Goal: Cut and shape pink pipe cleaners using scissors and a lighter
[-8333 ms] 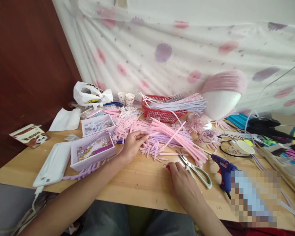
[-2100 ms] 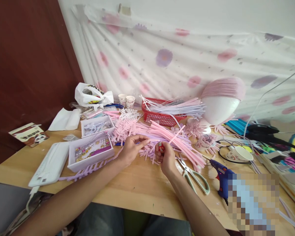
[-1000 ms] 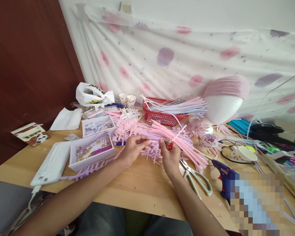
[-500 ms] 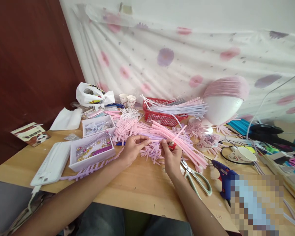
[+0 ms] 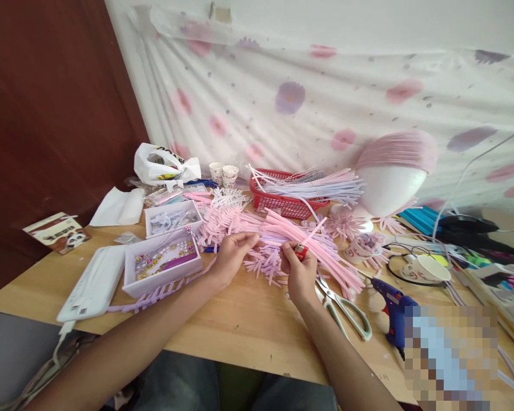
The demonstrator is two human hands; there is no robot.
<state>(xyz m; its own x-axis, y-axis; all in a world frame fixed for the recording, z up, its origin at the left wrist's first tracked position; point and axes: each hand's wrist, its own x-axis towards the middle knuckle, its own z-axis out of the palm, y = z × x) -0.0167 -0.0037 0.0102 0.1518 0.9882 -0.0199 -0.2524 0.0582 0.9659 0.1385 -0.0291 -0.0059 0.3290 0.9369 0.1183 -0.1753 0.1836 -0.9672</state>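
Observation:
My right hand (image 5: 300,271) is closed around a small red lighter (image 5: 300,252), held upright over the pile of pink and lilac pipe cleaners (image 5: 282,237) on the wooden table (image 5: 240,319). My left hand (image 5: 231,257) pinches the end of a pink pipe cleaner piece (image 5: 257,242) a little to the left of the lighter. The two hands are a few centimetres apart above the short cut pieces.
Scissors (image 5: 345,305) and a blue glue gun (image 5: 392,308) lie right of my right hand. White trays of beads (image 5: 163,260) and a white power strip (image 5: 92,282) sit on the left. A red basket (image 5: 282,200) and a foam head (image 5: 389,177) stand behind.
My right hand picked the red lighter up from the table near the scissors and brought it up beside my left hand. Over the last second both hands stayed almost still.

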